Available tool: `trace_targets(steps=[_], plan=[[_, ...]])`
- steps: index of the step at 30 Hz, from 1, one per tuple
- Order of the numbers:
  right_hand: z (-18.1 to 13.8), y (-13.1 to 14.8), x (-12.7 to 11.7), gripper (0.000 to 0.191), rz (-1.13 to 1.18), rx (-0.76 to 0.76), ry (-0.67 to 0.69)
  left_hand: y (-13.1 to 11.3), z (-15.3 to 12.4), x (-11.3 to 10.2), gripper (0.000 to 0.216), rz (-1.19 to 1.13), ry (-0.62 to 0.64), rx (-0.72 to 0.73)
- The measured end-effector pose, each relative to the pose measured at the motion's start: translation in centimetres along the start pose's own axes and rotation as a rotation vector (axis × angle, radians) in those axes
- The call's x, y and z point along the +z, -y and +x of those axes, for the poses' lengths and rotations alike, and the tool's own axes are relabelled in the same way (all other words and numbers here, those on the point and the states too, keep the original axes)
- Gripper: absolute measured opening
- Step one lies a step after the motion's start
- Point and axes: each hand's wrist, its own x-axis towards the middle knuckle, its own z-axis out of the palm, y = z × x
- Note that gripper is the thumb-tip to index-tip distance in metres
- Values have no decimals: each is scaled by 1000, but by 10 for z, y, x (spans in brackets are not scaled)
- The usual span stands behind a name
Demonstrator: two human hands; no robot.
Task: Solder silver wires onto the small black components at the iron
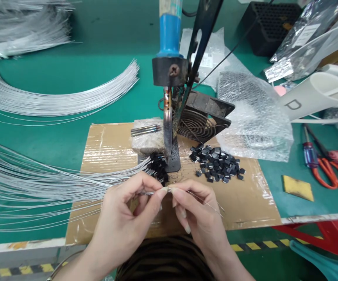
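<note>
Over the front of the cardboard sheet [253,195], my left hand [124,222] and my right hand [201,212] meet fingertip to fingertip. A thin grey wire [148,192] is pinched in my left thumb and finger. My right hand is closed on fine wires [206,203], whose loose ends stick out toward the lower right. The tips at the meeting point are hidden by my fingers. Just beyond my hands lies a bundle of grey wires [92,175] with small black connectors [158,168] at its ends. A heap of loose black connectors [218,164] is to the right.
A blue-handled soldering iron [169,35] hangs tip-down from a black stand before me. Behind it sits a fan [201,121]. More wires [69,102] lie at left. Bubble wrap [253,121], a white mug [315,97], scissors [329,173] and a yellow sponge [297,188] are at right.
</note>
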Motion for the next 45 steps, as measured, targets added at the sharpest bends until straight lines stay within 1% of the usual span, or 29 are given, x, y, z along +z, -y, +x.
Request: trace_targets(steps=[4,8,12,15,21,24,29,36,41,45], plan=[[2,2,0,14,82,42,17,-7,-1,4,20,-65,-71,-38],[0,1,0,13,78,47,35,-7,1,4,19,-90,-61,-80],[-2,0,-1,11,40,27,19,2,2,2,22,-65,-8,-39],[-1,0,-1,12,36,15,16,6,1,2,24,-56,-5,-20],[0,0,-2,12,58,6,19,5,4,4,23,-69,-9,-4],[1,1,-2,13,83,30,24,4,3,4,21,-67,2,7],[2,2,-2,15,107,71,31,4,0,2,22,-66,-8,11],[0,-1,-3,13,96,36,45,6,3,5,21,-99,-11,-18],[0,-2,-2,13,88,24,26,7,2,6,19,-82,-19,8],[-1,-5,1,13,127,12,1,9,-1,10,18,-19,-76,57]])
